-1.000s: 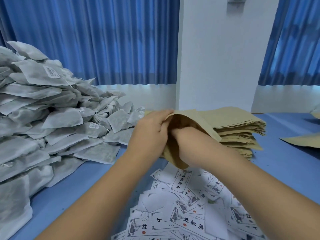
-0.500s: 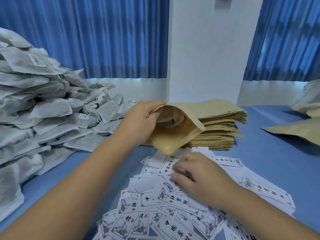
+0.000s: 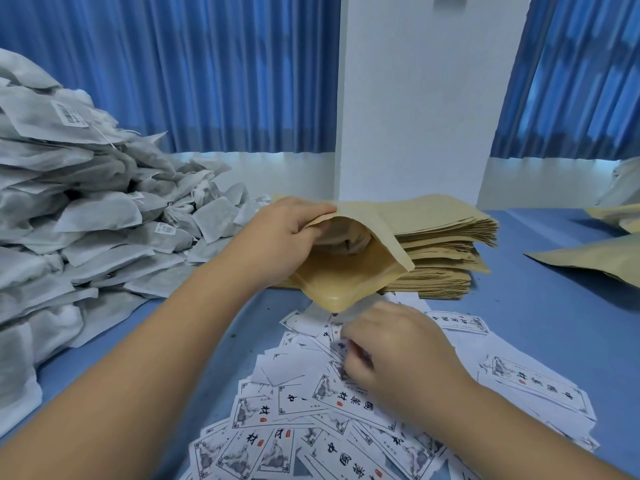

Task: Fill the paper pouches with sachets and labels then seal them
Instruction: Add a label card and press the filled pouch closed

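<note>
Labels (image 3: 346,410), white with black characters and a grey figure print, strewn overlapping on near part of blue table (image 3: 540,317). Right hand (image 3: 398,355) down on the spread, fingers curled onto the paper, blurred; cannot tell whether pinching a label or only touching.

Just beyond and above, tan paper pouch (image 3: 349,275), mouth gaping toward the camera, lower corner hanging over far edge of the label spread, clear of the right hand. Left hand (image 3: 284,237) gripping the mouth, fingers curled round its upper lip. Pale crumpled shapes inside the pouch, too dim to name.

Behind, partly masked by it, stack of flat pouches (image 3: 446,244). To the left, big heap of grey-white sachets (image 3: 90,220), some with barcode tags. Far right, loose pouches (image 3: 595,261) lying on the table. Beyond all, white pillar (image 3: 415,98) and blue curtains (image 3: 173,81).
</note>
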A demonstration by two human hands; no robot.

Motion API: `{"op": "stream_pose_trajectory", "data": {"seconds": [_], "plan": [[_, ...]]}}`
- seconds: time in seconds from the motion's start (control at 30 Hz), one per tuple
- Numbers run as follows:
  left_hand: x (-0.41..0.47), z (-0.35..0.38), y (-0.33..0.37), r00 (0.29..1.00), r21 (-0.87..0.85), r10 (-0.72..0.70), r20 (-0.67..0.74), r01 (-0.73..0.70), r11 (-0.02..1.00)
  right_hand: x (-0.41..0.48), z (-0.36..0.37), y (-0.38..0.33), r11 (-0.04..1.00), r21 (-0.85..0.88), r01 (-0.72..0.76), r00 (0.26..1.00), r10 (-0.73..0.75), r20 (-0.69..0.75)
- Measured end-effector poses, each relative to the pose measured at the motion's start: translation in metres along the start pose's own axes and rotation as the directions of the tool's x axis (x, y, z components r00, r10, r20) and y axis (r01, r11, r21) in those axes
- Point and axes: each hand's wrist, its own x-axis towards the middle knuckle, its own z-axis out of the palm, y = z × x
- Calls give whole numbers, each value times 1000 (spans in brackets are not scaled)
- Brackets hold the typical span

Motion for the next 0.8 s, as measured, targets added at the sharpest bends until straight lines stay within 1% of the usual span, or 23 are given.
{"op": "stream_pose_trajectory", "data": {"seconds": [0.07,0.17,0.23,0.3,0.37,0.43,0.5,0.57,0.67,0.73,0.8], "plan": [[0,1,1,1000,-22,-14,-21,14,1000,1,-5,1,999,39,-2,993,6,-117],[-1,1,3,998,-68,-39,-53,36,997,5,-17,2,992,120,30,945,11,-326],[-1,1,6,997,-85,-56,-60,51,995,9,-26,3,987,151,51,910,16,-413],[-2,0,9,996,-94,-57,-67,50,994,11,-33,3,986,153,65,894,10,-448],[-3,-1,14,996,-112,-47,-81,37,993,12,-33,3,989,131,66,909,-5,-418],[-4,-3,19,996,-142,-33,-86,21,990,11,-27,4,995,91,36,941,-3,-338],[-4,-4,23,998,-143,-1,-66,-8,990,10,-21,5,999,51,-13,970,25,-244],[-5,-4,28,999,-122,36,-26,-39,992,11,-16,6,998,-32,-49,983,42,-176],[-5,-3,32,998,-100,70,2,-69,993,14,-15,5,977,-210,-37,987,2,-163],[-5,-4,35,997,-95,79,15,-77,992,16,-17,5,961,-275,-29,984,-21,-178],[-6,-3,36,994,-81,108,28,-105,991,18,-19,5,949,-313,-37,987,-15,-161]]}}
